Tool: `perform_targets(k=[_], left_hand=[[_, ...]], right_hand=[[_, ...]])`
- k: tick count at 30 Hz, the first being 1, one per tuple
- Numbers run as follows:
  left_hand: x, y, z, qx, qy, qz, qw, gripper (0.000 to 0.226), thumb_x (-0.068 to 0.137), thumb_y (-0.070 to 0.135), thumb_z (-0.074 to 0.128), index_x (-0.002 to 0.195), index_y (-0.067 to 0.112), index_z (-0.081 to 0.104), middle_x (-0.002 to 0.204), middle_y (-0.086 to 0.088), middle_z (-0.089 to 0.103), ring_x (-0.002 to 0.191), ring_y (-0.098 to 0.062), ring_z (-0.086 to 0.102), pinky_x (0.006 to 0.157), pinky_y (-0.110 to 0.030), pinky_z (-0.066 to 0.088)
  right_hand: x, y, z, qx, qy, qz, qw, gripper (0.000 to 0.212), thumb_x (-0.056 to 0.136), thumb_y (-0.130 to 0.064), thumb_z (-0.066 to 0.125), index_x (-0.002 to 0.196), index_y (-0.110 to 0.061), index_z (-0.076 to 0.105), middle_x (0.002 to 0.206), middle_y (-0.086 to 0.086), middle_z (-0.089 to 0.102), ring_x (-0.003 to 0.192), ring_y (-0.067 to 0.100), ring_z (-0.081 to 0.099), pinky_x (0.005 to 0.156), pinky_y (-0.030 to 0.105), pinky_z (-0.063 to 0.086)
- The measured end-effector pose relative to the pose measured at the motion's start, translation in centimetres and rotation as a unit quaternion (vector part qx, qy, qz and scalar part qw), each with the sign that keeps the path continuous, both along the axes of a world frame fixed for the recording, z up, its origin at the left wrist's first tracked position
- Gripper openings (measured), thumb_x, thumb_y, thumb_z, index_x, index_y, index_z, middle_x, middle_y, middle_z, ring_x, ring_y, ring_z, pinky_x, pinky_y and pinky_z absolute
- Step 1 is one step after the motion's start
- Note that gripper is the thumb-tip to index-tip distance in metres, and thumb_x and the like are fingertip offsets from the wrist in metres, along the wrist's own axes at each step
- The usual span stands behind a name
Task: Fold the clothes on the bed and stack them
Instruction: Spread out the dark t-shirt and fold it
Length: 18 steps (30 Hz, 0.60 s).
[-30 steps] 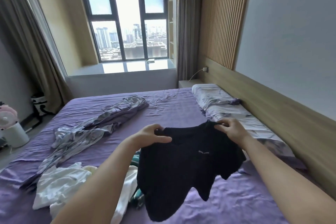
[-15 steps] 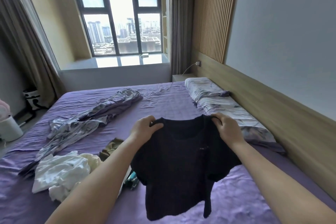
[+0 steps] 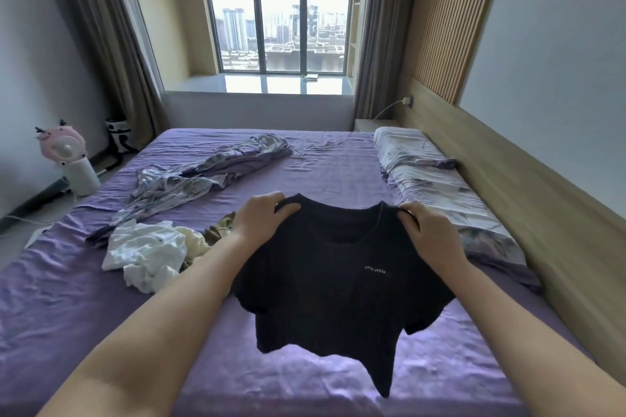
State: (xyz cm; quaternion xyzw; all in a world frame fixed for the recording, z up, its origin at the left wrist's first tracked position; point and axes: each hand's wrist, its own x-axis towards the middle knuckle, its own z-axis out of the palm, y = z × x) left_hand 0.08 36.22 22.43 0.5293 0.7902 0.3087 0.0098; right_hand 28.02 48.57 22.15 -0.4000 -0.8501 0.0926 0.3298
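Observation:
A black short-sleeved T-shirt [image 3: 335,294] with small white lettering on the chest hangs in the air above the purple bed [image 3: 332,162]. My left hand [image 3: 261,217] grips its left shoulder and my right hand [image 3: 428,230] grips its right shoulder, a ring on one finger. The shirt's hem droops toward the sheet. To the left, on the bed, lies a crumpled white garment [image 3: 145,250] with a cream piece and an olive piece [image 3: 222,230] beside it.
A grey patterned garment [image 3: 203,173] sprawls across the far left of the bed. Two patterned pillows [image 3: 437,186] line the wooden headboard [image 3: 528,200] on the right. A pink fan on a white base [image 3: 67,156] stands on the floor at the left.
The shirt has turned, so its chest lettering now shows, and my hands have spread it wider by the shoulders. The view has swung left and tilted down.

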Motion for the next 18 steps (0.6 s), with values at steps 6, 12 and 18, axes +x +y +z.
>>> perform_targets(k=[6, 12, 18], left_hand=[[1.4, -2.5, -0.2, -0.008, 0.042, -0.010, 0.999, 0.042, 0.092, 0.047, 0.050, 0.070, 0.013, 0.041, 0.072, -0.013, 0.060, 0.072, -0.034, 0.058, 0.061, -0.039, 0.042], [-0.9, -2.3, 0.0, -0.063, 0.083, -0.033, 0.994, 0.045, 0.093, 0.046, 0.047, 0.069, 0.009, 0.041, 0.071, -0.013, 0.058, 0.074, -0.035, 0.058, 0.066, -0.042, 0.044], [-4.2, 1.9, -6.2, -0.192, 0.131, -0.016, 0.972, 0.044, 0.094, 0.051, 0.041, 0.094, 0.012, 0.060, 0.095, -0.008, 0.067, 0.093, -0.027, 0.063, 0.077, -0.034, 0.047]], right_hand=[[1.7, -0.8, -0.8, 0.040, -0.020, 0.020, 0.999, 0.021, 0.094, -0.025, 0.053, 0.110, -0.014, 0.063, 0.100, 0.010, 0.069, 0.087, 0.033, 0.065, 0.071, 0.039, 0.047], [1.2, 1.5, -0.9, 0.072, -0.086, 0.047, 0.993, 0.025, 0.093, -0.024, 0.055, 0.113, -0.012, 0.065, 0.104, 0.010, 0.070, 0.088, 0.034, 0.067, 0.072, 0.043, 0.052], [-2.0, 5.7, -6.5, -0.012, -0.158, 0.065, 0.985, 0.027, 0.095, -0.030, 0.051, 0.116, -0.018, 0.062, 0.113, 0.000, 0.068, 0.100, 0.024, 0.065, 0.083, 0.041, 0.051]])
